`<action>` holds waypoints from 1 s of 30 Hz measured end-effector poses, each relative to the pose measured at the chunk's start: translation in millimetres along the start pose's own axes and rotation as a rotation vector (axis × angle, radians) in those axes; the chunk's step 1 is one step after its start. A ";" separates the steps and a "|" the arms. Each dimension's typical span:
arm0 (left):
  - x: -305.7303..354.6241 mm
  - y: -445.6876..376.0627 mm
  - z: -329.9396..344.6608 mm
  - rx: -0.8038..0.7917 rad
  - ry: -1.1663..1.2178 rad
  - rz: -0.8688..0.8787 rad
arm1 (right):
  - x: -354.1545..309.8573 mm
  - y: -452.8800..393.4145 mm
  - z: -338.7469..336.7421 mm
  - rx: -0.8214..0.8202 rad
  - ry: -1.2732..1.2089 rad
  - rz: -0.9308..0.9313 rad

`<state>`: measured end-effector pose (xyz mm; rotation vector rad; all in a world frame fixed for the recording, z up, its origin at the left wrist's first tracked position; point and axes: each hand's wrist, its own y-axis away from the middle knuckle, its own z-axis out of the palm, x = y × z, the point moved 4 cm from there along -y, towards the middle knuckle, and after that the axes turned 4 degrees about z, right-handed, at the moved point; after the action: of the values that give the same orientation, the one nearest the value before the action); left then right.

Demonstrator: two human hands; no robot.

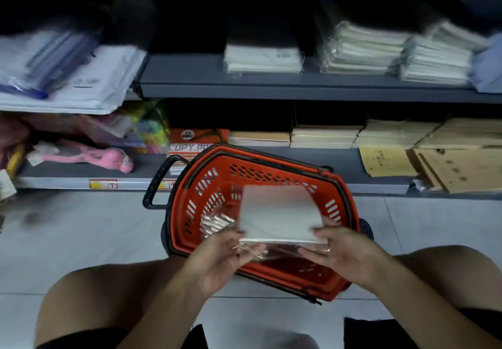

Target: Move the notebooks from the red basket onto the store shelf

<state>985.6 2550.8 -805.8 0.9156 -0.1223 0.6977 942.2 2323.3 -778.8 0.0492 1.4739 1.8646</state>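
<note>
A white notebook (279, 212) in clear plastic wrap is held flat over the red basket (214, 183), which stands on the floor before the shelves. My left hand (220, 261) grips its near left corner and the loose wrap. My right hand (342, 250) grips its near right edge, thumb on top. More plastic-wrapped items (214, 223) lie in the basket's bottom at the left. Stacks of white notebooks (262, 57) sit on the grey upper shelf (190, 82).
The basket's black handle (157, 183) sticks out to the left. The lower shelf (342, 163) carries brown envelopes (448, 169), stacked pads, an orange copy-paper pack (195, 139) and pink toys (108, 158). My bare knees flank the basket on the pale tiled floor (81, 234).
</note>
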 end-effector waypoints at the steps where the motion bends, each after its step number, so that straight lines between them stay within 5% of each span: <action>1: 1.4 7.3 1.9 -0.063 -0.008 0.018 | -4.5 9.4 2.1 -0.034 0.030 -0.048; 6: 18.0 46.0 19.4 -0.299 -0.086 0.132 | -19.4 53.4 19.1 -0.229 0.186 -0.244; 19: 49.2 102.2 50.5 -0.441 -0.170 0.331 | -34.7 103.9 55.3 -0.390 0.227 -0.481; 30: 87.6 77.5 92.1 -0.331 -0.242 0.492 | -86.6 89.5 67.1 -0.368 0.185 -0.545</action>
<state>1024.3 2556.2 -662.1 0.6480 -0.6767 0.9829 988.7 2324.2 -645.2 -0.6512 1.0892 1.6741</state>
